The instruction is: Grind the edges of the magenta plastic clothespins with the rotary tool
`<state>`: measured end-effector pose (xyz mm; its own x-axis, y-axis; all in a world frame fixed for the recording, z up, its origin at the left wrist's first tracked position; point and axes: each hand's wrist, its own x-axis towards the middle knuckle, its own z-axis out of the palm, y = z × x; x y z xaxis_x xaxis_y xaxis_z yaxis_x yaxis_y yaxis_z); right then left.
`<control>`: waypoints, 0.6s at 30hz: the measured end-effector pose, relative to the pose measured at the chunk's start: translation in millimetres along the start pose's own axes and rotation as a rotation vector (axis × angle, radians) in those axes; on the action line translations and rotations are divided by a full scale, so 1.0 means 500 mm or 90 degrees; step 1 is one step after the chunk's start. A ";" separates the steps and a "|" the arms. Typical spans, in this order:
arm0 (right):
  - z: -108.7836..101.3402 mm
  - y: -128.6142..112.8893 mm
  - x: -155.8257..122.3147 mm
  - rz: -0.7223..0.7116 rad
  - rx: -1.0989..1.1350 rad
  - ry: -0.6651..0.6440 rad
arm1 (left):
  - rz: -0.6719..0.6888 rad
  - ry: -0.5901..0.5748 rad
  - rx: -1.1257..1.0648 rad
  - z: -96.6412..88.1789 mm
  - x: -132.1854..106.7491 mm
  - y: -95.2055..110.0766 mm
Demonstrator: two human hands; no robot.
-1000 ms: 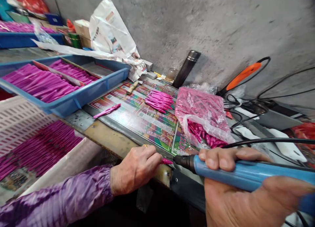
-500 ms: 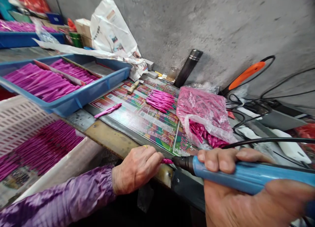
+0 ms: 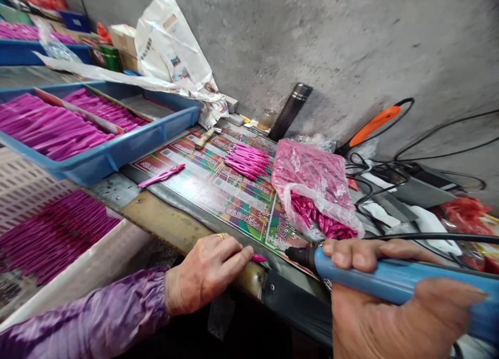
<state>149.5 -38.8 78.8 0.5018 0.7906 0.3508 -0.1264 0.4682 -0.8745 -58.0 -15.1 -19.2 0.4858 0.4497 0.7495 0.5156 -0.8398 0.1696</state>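
At the bench (image 3: 171, 220), the left hand (image 3: 202, 278) held its grip pressed together, pinching a small pink piece (image 3: 258, 258) at the fingertips, while the right hand (image 3: 370, 302) gripped a blue rotary tool (image 3: 390, 276), its tip (image 3: 296, 255) just drawn back from the piece.

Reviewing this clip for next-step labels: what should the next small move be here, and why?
Probably ease the black nose of the blue corded hand tool, held in the right hand, slightly toward the small pink piece. A small gap separates them, and the left hand appears to have the piece pinched steady at its fingertips.
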 end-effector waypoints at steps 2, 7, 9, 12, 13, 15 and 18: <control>-0.008 0.008 0.009 -0.043 -0.027 0.004 | 0.004 0.005 0.000 -0.001 0.000 0.002; -0.007 0.040 0.037 -0.133 -0.058 0.003 | 0.007 0.031 -0.003 0.001 -0.001 0.002; -0.005 0.053 0.047 -0.153 -0.054 0.007 | 0.012 0.031 -0.010 0.001 -0.002 0.001; -0.005 0.067 0.061 -0.188 -0.058 0.023 | 0.026 0.023 -0.014 0.001 -0.003 0.000; -0.006 0.071 0.064 -0.200 -0.062 0.028 | 0.029 0.024 -0.014 0.001 -0.003 0.001; -0.009 0.075 0.069 -0.220 -0.071 0.032 | 0.027 0.028 -0.020 0.001 -0.003 0.002; -0.012 0.077 0.072 -0.238 -0.081 0.033 | 0.009 0.017 -0.038 0.003 -0.004 0.003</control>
<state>168.0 5.2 55.5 0.5360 0.5528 0.6381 0.1786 0.6645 -0.7257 -57.3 -16.9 -21.4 0.4726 0.4301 0.7692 0.4656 -0.8629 0.1965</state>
